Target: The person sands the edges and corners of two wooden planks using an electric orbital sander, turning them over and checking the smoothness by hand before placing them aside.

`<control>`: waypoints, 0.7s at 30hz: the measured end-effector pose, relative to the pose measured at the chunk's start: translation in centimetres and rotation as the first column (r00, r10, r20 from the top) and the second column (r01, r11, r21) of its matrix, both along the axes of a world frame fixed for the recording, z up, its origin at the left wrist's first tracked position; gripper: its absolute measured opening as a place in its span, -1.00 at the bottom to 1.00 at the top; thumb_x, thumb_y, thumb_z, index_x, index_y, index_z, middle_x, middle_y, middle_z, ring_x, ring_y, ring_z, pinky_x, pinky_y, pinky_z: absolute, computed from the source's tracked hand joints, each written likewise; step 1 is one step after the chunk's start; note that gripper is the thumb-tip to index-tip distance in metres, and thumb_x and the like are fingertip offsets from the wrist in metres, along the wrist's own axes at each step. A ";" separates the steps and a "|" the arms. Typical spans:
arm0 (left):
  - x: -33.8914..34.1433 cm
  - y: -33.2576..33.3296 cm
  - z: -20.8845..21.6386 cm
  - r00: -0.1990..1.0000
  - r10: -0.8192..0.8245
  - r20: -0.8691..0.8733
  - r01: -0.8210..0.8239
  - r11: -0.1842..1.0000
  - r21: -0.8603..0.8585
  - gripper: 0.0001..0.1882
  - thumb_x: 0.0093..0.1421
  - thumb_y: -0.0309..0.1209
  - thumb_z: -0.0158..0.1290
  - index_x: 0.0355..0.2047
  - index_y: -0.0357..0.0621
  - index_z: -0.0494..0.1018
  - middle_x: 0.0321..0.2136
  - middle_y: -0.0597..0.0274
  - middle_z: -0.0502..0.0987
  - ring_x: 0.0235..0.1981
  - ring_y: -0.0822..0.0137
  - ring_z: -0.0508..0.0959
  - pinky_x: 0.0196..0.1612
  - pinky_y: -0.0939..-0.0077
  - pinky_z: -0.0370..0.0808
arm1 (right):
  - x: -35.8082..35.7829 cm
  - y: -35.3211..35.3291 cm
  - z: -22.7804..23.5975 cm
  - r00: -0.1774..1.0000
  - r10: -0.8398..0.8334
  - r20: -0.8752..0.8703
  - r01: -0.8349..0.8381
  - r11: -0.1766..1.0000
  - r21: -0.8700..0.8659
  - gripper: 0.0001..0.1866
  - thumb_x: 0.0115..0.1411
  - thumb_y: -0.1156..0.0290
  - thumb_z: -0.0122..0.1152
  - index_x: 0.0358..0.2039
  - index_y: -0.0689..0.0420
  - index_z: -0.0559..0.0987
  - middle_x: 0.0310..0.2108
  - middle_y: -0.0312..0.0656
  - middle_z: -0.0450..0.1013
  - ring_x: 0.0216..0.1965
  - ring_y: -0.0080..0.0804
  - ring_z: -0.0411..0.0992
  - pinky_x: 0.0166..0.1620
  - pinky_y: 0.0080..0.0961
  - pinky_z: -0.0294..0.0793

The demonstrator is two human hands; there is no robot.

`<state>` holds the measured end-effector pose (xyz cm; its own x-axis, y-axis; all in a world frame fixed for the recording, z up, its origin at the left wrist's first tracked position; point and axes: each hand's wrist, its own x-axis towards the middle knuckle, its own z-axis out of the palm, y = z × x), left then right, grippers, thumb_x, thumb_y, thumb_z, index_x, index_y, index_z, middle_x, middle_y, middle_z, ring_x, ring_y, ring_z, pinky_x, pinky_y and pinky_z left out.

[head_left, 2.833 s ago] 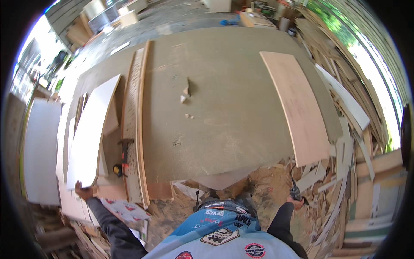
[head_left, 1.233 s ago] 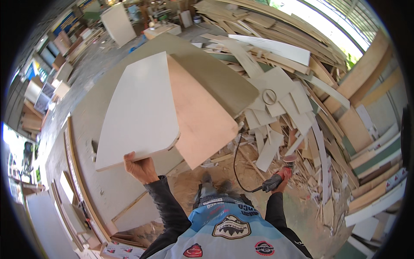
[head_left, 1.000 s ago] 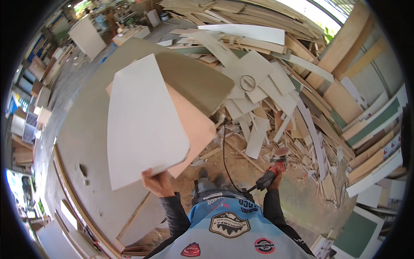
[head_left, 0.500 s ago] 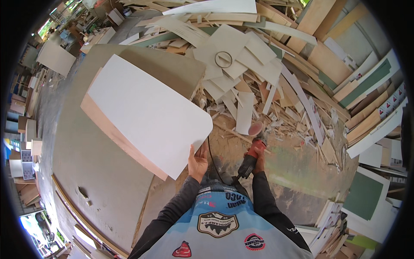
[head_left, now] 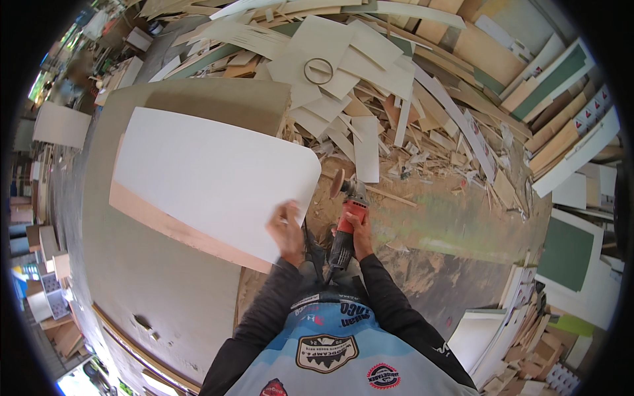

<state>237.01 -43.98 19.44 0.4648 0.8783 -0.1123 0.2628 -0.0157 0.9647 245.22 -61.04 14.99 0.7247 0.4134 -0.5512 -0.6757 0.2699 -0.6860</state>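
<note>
My right hand [head_left: 361, 237] is closed around a red and black angle grinder [head_left: 354, 210]. A round sanding disc [head_left: 337, 183] on the grinder's head stands close to the rounded right end of a white panel [head_left: 218, 168], with a gap between them. Over the panel's near right part hovers my left hand [head_left: 285, 232], smeared by motion; whether it touches the surface I cannot tell. A pinkish-brown wooden edge [head_left: 178, 228] sticks out from beneath the white panel on the near side. Both lie on a large grey-brown board [head_left: 158, 284].
A dark cord [head_left: 308, 244] hangs beside the panel's right end. Heaps of offcut boards [head_left: 330, 49] and wood scraps [head_left: 422, 158] cover the floor ahead and right. Long panels [head_left: 561, 112] lean at the far right. A small tool-like object [head_left: 144, 323] lies on the board's near left.
My right hand has swung the grinder left, toward the panel's rounded end. My left hand has left the panel's edge and moved over its top. The panel appears turned and shifted left in view.
</note>
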 end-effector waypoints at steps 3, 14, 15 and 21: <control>-0.5 7.9 -1.0 0.905 0.073 -0.418 0.238 0.729 0.642 -0.50 0.35 -0.26 0.00 0.25 -0.17 0.39 0.25 -0.20 0.27 0.31 -0.12 0.20 0.31 -0.08 0.12 | -1.1 1.0 0.9 1.000 -0.016 0.003 0.016 1.000 0.002 -0.57 0.27 0.34 0.28 0.04 0.06 0.29 -0.29 -0.16 0.43 -0.38 -0.31 0.52 -0.36 -0.22 0.68; -0.1 10.7 -2.9 0.688 0.119 -0.716 0.448 0.707 0.547 -0.23 0.45 0.09 -0.30 0.51 -0.03 -0.13 0.48 -0.29 -0.27 0.50 -0.23 -0.30 0.46 -0.20 -0.34 | -2.3 3.6 1.2 0.995 -0.080 0.056 0.083 0.996 -0.041 -0.57 0.26 0.36 0.29 0.05 0.05 0.31 -0.24 -0.22 0.42 -0.36 -0.41 0.50 -0.36 -0.27 0.70; -0.1 10.6 -3.1 0.680 0.120 -0.723 0.447 0.714 0.539 -0.23 0.45 0.09 -0.29 0.51 -0.03 -0.13 0.48 -0.28 -0.28 0.50 -0.23 -0.30 0.46 -0.20 -0.34 | -2.3 3.7 1.3 0.995 -0.078 0.058 0.081 0.996 -0.043 -0.57 0.25 0.37 0.29 0.05 0.06 0.31 -0.24 -0.22 0.42 -0.36 -0.42 0.50 -0.36 -0.27 0.70; -0.1 10.6 -3.2 0.669 0.152 -0.728 0.444 0.703 0.555 -0.23 0.45 0.12 -0.32 0.51 0.01 -0.12 0.49 -0.25 -0.26 0.51 -0.19 -0.29 0.47 -0.16 -0.35 | -2.4 4.4 1.4 0.991 -0.095 0.093 0.100 0.994 -0.051 -0.53 0.24 0.38 0.29 0.08 0.06 0.29 -0.20 -0.20 0.42 -0.35 -0.42 0.51 -0.38 -0.29 0.70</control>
